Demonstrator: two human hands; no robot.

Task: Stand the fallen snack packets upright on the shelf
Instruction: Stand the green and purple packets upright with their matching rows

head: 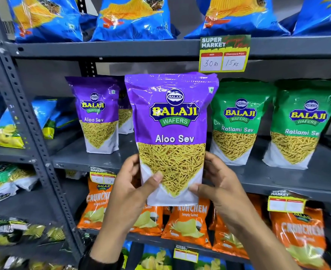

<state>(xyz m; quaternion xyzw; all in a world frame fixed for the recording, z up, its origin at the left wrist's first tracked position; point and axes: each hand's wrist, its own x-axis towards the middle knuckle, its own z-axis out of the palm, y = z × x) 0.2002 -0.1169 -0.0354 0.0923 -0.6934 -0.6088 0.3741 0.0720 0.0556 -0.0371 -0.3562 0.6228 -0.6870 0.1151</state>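
Note:
I hold a purple Aloo Sev packet (pixel 171 121) upright in front of the middle grey shelf (pixel 277 178), clear of its surface. My left hand (pixel 130 190) grips its lower left edge and my right hand (pixel 221 189) grips its lower right edge, thumbs on the front. Another purple Aloo Sev packet (pixel 98 115) stands upright on the shelf to the left, with a third purple packet (pixel 124 114) partly hidden behind mine. Two green Ratlami Sev packets (pixel 236 121) (pixel 301 125) stand upright to the right.
Blue chip bags (pixel 133 18) fill the top shelf, above a price tag (pixel 224 54). Orange Crunchem bags (pixel 188 221) line the shelf below. A perforated metal upright (pixel 22 106) divides off the left rack, where blue packets (pixel 7 125) and green packets (pixel 3 180) lie tumbled.

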